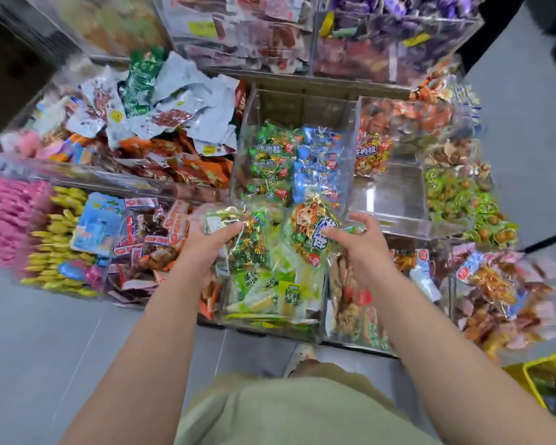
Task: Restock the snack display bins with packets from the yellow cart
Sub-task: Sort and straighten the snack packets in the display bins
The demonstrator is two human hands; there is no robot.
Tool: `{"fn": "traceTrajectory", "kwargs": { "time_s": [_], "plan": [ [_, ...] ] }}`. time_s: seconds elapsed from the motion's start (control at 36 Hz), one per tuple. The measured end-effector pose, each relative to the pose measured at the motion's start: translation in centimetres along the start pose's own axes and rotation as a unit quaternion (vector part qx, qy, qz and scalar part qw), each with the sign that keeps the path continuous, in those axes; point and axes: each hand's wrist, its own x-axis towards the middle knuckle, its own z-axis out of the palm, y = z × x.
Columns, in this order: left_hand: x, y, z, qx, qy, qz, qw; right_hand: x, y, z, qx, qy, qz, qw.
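Observation:
Both my hands hold a clear bag of green and gold wrapped snacks [257, 239] above the front row of clear bins. My left hand [206, 244] grips its left end, fingers curled over the top. My right hand [361, 242] pinches the right part, which shows a cartoon face and a blue label. Just beyond the bag stands a clear bin [350, 130] partly filled with green and blue packets [294, 162]. A corner of the yellow cart [540, 372] shows at the lower right.
Clear bins of mixed snack packets surround the bag: silver and orange packs [161, 123] at left, pale green packets [270, 293] directly below, a nearly bare bin [395, 194] at right. Grey floor [45, 348] lies in front of the display. My beige-clad legs are at the bottom.

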Motion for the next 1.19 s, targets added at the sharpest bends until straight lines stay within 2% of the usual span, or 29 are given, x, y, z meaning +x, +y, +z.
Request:
{"fn": "traceTrajectory", "kwargs": {
  "time_s": [0.17,0.28,0.36,0.44,0.56,0.64,0.69,0.75,0.81,0.94,1.0,1.08,1.14,1.19],
  "plan": [
    [2.7,3.4,0.5,0.020,0.002,0.045,0.999,5.0,-3.5,1.4,0.191,-0.066,0.039,0.979],
    [4.6,6.1,0.5,0.034,0.009,0.087,0.996,7.5,-5.2,2.5,0.178,-0.022,0.076,0.981],
    [6.2,8.3,0.2,0.027,0.000,0.096,0.995,8.6,-6.8,3.5,0.233,-0.008,0.091,0.968],
    [8.1,10.8,0.1,0.038,-0.009,0.104,0.994,9.5,-8.1,4.7,0.312,-0.022,0.123,0.942],
    [10.4,13.9,0.4,0.042,-0.056,0.124,0.990,10.1,-9.8,6.6,0.329,-0.060,0.164,0.928],
    [12.5,16.1,0.2,0.050,-0.086,0.109,0.989,11.1,-10.7,8.4,0.236,-0.036,0.147,0.960],
    [13.7,17.3,0.2,0.050,-0.093,0.115,0.988,12.3,-11.3,9.4,0.104,-0.015,0.109,0.988],
    [15.0,18.2,0.4,0.046,-0.106,0.121,0.986,13.7,-12.8,10.2,-0.072,0.031,0.021,0.997],
    [16.3,18.8,0.6,0.044,-0.110,0.117,0.986,15.2,-14.7,10.5,-0.222,0.068,-0.077,0.970],
    [18.4,19.4,1.0,0.053,-0.100,0.103,0.988,18.9,-18.7,11.1,-0.388,0.077,-0.216,0.893],
    [18.9,19.3,1.1,0.048,-0.097,0.099,0.989,20.3,-19.7,11.5,-0.472,0.055,-0.263,0.840],
    [19.7,18.5,1.1,0.043,-0.096,0.089,0.990,22.3,-20.4,12.6,-0.559,-0.034,-0.282,0.779],
    [20.1,17.9,0.9,0.027,-0.090,0.072,0.993,23.4,-20.3,13.2,-0.584,-0.076,-0.263,0.764],
    [20.4,17.3,0.7,0.012,-0.090,0.053,0.994,24.0,-19.8,13.4,-0.552,-0.042,-0.258,0.792]
  ]
}}
